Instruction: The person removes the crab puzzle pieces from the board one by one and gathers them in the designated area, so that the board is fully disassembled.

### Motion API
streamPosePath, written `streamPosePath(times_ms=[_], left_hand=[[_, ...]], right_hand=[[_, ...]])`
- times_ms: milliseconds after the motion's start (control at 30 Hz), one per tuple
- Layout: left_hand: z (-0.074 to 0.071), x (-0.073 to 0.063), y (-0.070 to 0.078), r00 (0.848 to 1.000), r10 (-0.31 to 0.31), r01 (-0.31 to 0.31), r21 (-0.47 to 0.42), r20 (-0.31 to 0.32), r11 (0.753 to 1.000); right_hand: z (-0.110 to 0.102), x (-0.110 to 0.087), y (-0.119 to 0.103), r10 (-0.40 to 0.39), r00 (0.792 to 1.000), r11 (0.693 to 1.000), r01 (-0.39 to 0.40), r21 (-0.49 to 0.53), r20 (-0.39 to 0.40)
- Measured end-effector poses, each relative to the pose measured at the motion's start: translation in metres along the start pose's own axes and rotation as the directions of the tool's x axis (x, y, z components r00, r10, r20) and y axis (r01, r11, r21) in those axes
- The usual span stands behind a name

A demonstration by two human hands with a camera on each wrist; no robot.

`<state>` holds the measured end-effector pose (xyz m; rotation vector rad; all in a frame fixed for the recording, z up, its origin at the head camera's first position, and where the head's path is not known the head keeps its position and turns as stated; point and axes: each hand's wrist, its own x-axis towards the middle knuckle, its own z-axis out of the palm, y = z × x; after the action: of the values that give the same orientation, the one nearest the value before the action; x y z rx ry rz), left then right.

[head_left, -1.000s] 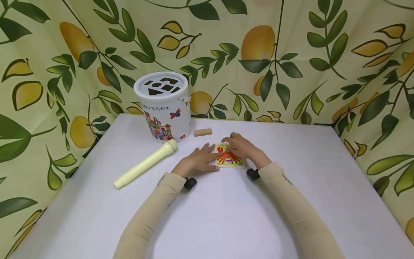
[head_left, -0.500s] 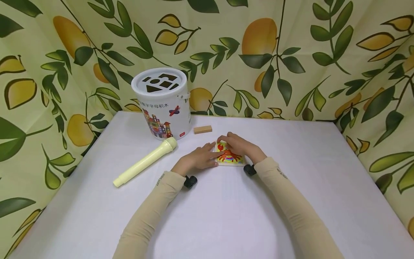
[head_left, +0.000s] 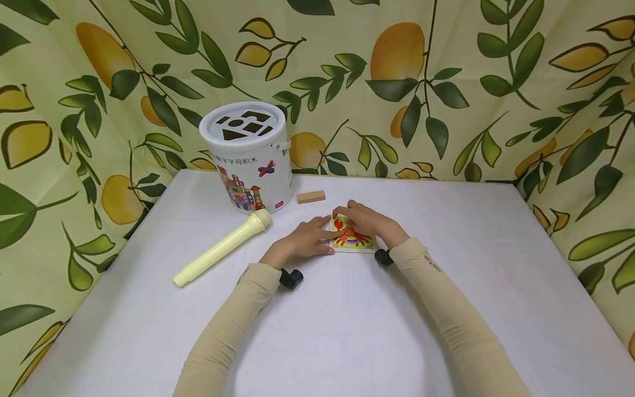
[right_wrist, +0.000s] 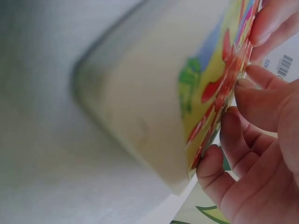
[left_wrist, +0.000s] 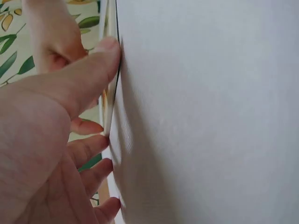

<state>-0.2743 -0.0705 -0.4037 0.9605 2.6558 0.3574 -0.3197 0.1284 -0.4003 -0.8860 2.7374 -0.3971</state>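
Note:
A square picture board with a red crab on yellow (head_left: 353,241), which looks like a jigsaw puzzle, lies on the white table. My left hand (head_left: 308,239) rests at its left side, fingers spread, one fingertip over the picture; in the left wrist view the thumb (left_wrist: 108,46) touches the board's near edge. My right hand (head_left: 369,220) covers the upper right part with bent fingers. In the right wrist view, its thumb (right_wrist: 254,102) and fingertips meet the picture's surface near the far edge. I cannot tell whether they pinch a piece. The crab's upper right is hidden under this hand.
A white bucket (head_left: 248,160) with shaped holes in its lid stands at the back left. A wooden block (head_left: 311,197) lies right of it. A pale yellow tube with a rounded head (head_left: 223,249) lies left of my left hand. A fruit-patterned curtain (head_left: 317,82) hangs behind the table.
My right hand has come slightly left and settled lower over the board, its forefinger now near the top left corner. The left hand stays almost in place. The head view has tipped slightly.

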Motion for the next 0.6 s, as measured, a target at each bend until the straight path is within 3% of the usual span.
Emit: streamPosePath(times_ms=[267,600], left_hand=[[0.0008,0.0013,0.0004,1.0,0.022,-0.022,-0.013,-0.014,1.0],[-0.0006,0.0005,0.0005,1.0,0.017,-0.017,0.005,-0.02,1.0]], right_hand=[[-0.0006,0.0008,0.0,0.003,1.0,1.0,-0.003,0.005,0.005],[-0.0018,0.0026,-0.0003,-0.054,0.998,0.992,0.057,0.111,-0.027]])
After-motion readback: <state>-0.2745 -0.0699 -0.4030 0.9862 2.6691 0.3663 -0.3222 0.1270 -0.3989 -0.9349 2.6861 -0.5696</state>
